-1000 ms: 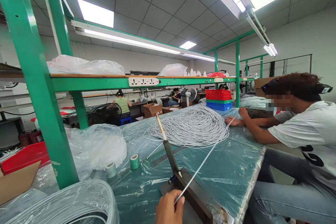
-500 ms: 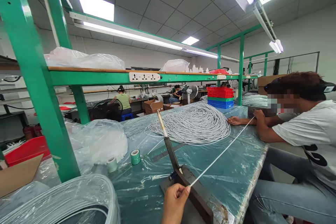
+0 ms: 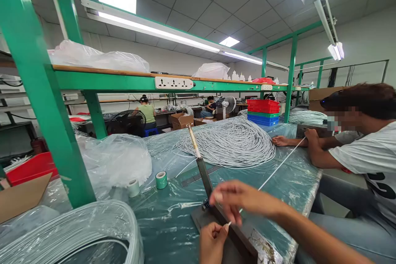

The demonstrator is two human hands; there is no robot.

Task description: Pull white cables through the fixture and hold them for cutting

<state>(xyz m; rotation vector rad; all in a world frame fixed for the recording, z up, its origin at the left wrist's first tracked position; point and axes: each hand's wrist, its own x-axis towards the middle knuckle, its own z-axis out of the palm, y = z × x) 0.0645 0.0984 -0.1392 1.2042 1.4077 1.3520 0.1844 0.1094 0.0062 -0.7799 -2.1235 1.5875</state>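
My left hand [image 3: 213, 240] is low at the front, pinching the end of a thin white cable [image 3: 276, 168]. The cable runs taut and diagonally up to the hand of a person in a white shirt [image 3: 363, 154] seated at the right. My right hand [image 3: 239, 200] reaches in from the right just above the cable, fingers apart and holding nothing, close to the base of a lever cutter [image 3: 216, 210]. The cutter's long handle [image 3: 194, 146] stands raised. A big loose coil of white cable [image 3: 229, 142] lies behind it.
The bench [image 3: 173, 214] is covered in green mat and clear plastic. Two tape rolls [image 3: 161, 180] stand left of the cutter, beside crumpled plastic bags [image 3: 114, 161]. A green frame post [image 3: 46, 90] rises at left, a cable bundle [image 3: 77, 235] lies front left, stacked crates [image 3: 263, 112] stand behind.
My right hand has come into view from the right and now hovers over the cable by the cutter. My left hand has kept its pinch on the cable end. The view tilted slightly.
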